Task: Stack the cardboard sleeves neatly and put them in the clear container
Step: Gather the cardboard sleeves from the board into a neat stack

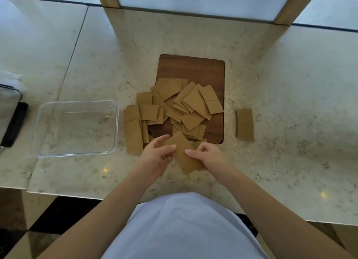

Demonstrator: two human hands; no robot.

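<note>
Two hands (pixel 182 156) round one flat, matte brown cardboard sleeve (pixel 184 154).

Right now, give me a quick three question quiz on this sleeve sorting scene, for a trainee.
1. True or false: the clear container already holds stacked sleeves.
2. Multiple choice: the sleeve in hand is held by A) the left hand only, B) the right hand only, C) both hands.
3. Fill in: the loose pile lies partly on a dark ______ board.

Key:
1. False; nothing shows inside it.
2. C.
3. Wooden. A small separate stack lies to its right on the counter.
</note>
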